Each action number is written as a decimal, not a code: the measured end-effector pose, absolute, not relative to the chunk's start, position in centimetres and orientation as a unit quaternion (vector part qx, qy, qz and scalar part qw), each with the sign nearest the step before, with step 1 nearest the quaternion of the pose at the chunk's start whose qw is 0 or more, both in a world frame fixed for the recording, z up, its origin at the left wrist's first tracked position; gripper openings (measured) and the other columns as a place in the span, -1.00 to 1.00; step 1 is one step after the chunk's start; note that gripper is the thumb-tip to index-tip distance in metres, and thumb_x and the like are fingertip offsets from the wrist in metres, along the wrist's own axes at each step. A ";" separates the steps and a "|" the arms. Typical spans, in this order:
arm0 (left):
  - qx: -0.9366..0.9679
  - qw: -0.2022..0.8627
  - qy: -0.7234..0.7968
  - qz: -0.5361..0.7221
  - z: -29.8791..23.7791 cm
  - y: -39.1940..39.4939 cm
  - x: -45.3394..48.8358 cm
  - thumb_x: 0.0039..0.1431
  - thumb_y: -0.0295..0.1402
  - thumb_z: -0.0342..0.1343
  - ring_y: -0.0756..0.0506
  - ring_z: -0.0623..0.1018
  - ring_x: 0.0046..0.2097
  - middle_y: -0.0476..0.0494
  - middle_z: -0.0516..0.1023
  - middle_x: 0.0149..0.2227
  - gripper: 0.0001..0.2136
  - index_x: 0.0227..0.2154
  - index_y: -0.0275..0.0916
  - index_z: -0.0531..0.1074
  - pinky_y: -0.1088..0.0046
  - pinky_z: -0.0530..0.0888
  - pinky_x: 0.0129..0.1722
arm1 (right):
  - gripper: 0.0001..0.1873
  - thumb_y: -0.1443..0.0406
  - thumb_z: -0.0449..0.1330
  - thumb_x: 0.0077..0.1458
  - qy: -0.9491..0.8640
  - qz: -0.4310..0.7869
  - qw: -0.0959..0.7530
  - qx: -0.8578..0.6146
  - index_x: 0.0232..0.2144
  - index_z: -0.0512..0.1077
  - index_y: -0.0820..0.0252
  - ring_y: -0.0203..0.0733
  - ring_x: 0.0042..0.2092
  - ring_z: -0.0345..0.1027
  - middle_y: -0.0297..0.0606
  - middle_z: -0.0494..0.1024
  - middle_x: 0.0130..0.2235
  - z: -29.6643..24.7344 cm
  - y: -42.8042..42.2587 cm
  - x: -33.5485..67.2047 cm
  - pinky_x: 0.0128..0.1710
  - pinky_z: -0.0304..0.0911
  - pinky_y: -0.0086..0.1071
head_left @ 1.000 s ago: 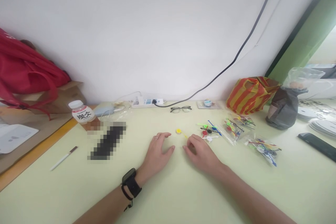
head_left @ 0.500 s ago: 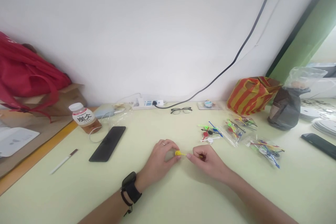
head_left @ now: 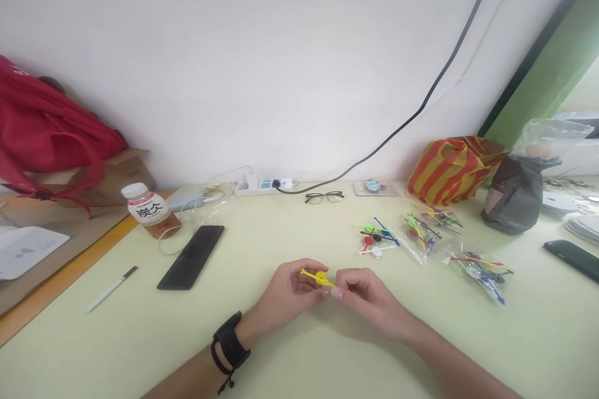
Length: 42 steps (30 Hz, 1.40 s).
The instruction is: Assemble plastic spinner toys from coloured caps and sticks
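Head camera: the left hand (head_left: pixel 287 290) and the right hand (head_left: pixel 367 296) meet close together just above the tabletop (head_left: pixel 299 361), and between them sits the yellow piece (head_left: pixel 321 277), a small disc with a thin stick running through it at a slant. A second ago this piece lay on the tabletop just beyond the two flat hands. Half a second ago both hands had closed in on it low down. Now it is lifted clear and held in a narrow grip from both sides: the left thumb and fingers pinch near the disc, and the right fingertips pinch the stick's lower end. The piece has therefore passed from lying loose to being carried by both hands at once, and neither hand rests on the surface. Beyond the grip and to its right lie loose coloured pieces (head_left: pixel 374 238) of the same kind, and further right are two clear bags (head_left: pixel 421 229) (head_left: pixel 480 265) holding more of them, all apart from the hands. To the left of the grip lies a black phone (head_left: pixel 191 248), with a bottle (head_left: pixel 147 211) behind it and a pen (head_left: pixel 112 288) further left. Far beyond the grip, near the wall, a pair of glasses (head_left: pixel 324 197) and a power strip (head_left: pixel 264 184) lie untouched. A dark watch (head_left: pixel 229 343) sits on the left wrist.
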<state>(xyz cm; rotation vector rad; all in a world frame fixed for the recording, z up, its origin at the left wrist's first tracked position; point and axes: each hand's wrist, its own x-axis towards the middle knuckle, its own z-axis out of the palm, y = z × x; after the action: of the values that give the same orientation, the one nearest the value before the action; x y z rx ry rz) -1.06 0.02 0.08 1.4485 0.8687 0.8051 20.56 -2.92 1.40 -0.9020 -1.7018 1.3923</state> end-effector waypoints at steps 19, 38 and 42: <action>0.679 0.544 0.350 0.347 0.6 -0.5 -0.9 0.28 -0.22 0.28 -0.19 0.62 -0.02 -0.24 0.64 -0.06 -0.71 0.00 -0.20 0.63 0.33 0.55 -0.02 | -0.72 0.10 0.16 0.35 -0.757 0.447 0.323 -0.351 -0.34 0.33 0.14 -0.20 -0.25 0.21 -0.32 0.40 -0.28 1.2 -2.9 20.9 -0.23 0.13 -0.33; 0.809 0.320 0.357 0.339 0.2 -0.8 -1.4 0.19 -0.51 0.20 -0.04 0.60 -0.25 -0.03 0.67 -0.27 -0.77 -0.14 -0.13 0.63 0.47 0.49 -0.17 | -0.83 0.15 0.04 0.42 -0.685 0.493 0.365 -0.393 -0.18 0.31 0.09 -0.22 -0.29 0.19 -0.36 0.35 -0.30 1.2 -2.5 21.1 -0.32 0.12 -0.35; 0.786 0.367 0.356 0.346 0.6 -0.9 -1.3 0.21 -0.49 0.21 -0.04 0.61 -0.28 -0.05 0.68 -0.29 -0.83 -0.20 -0.17 0.64 0.47 0.52 -0.19 | -0.83 0.15 0.04 0.42 -0.688 0.485 0.366 -0.398 -0.17 0.34 0.08 -0.22 -0.29 0.20 -0.36 0.36 -0.31 1.1 -2.5 21.1 -0.32 0.13 -0.35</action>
<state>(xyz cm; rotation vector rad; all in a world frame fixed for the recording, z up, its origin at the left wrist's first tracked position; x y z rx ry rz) -1.31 -0.87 0.55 2.0196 0.9151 0.8895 21.12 -2.53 1.13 -1.0234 -1.7679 1.2463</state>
